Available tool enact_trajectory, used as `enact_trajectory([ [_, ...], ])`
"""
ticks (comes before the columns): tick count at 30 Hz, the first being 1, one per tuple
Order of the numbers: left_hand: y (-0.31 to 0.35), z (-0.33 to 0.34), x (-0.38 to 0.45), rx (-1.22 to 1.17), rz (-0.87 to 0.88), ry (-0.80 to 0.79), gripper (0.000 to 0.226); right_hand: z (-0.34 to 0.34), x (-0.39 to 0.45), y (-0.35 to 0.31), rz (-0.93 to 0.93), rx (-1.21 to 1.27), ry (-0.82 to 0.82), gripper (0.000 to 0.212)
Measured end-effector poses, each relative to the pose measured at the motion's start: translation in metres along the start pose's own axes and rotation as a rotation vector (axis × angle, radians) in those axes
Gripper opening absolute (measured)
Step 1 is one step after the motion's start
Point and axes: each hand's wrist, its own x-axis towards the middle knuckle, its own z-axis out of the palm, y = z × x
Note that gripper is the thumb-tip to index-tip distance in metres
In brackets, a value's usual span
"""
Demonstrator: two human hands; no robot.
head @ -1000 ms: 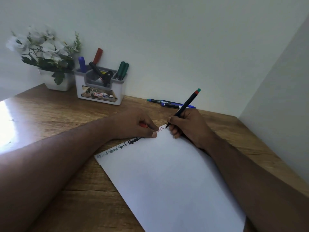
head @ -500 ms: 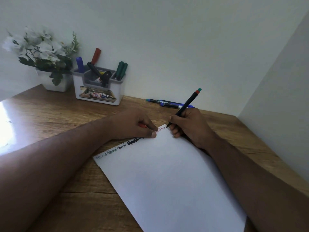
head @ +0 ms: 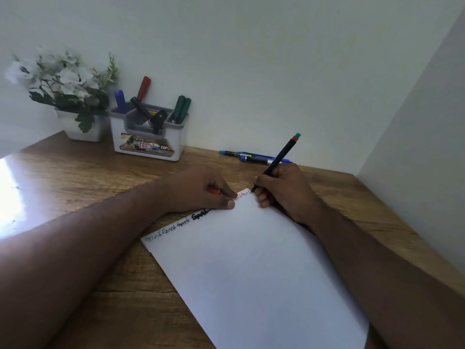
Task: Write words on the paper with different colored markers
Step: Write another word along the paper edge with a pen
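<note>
A white sheet of paper (head: 251, 268) lies at an angle on the wooden desk (head: 75, 177). Along its far edge runs a line of words in green, black and red ink. My right hand (head: 284, 190) grips a thin black marker (head: 279, 157) with a red and teal end, its tip touching the paper's far corner. My left hand (head: 201, 190) rests on the paper's far edge, thumb pressing the sheet, and its curled fingers hold a small red piece (head: 214, 190), most of it hidden.
A white holder (head: 148, 139) with blue, red, black and green markers stands at the back by the wall. A white pot of flowers (head: 73, 96) sits left of it. Two pens (head: 251, 157) lie on the desk behind my right hand. Walls close off the back and right.
The marker tip has crept slightly right along the red word at the paper's corner. My left hand stays where it was.
</note>
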Motion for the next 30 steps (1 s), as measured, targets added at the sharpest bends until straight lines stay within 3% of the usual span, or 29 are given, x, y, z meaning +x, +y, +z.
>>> enact_trajectory([
  [7, 0.0, -0.0004, 0.0001, -0.009, -0.01, -0.015, 0.026, 0.0045, -0.0044, -0.0019, -0.06, -0.077, -0.058, 0.017],
  [14, 0.0017, -0.0007, 0.0002, -0.002, -0.005, -0.005, 0.027, 0.0015, 0.0016, 0.0018, -0.019, -0.018, 0.056, 0.017],
  [22, -0.001, -0.0007, 0.0011, -0.018, -0.018, -0.011, 0.026, 0.0022, 0.0006, 0.003, -0.044, 0.046, 0.013, 0.021],
  [27, -0.0008, -0.0006, 0.0009, -0.01, -0.008, -0.008, 0.026, 0.0017, -0.0013, 0.0015, -0.079, 0.152, 0.072, 0.022],
  [30, 0.0, -0.0002, 0.0005, -0.015, -0.002, 0.0, 0.024, 0.0025, -0.0015, 0.0021, -0.067, 0.114, 0.008, 0.019],
])
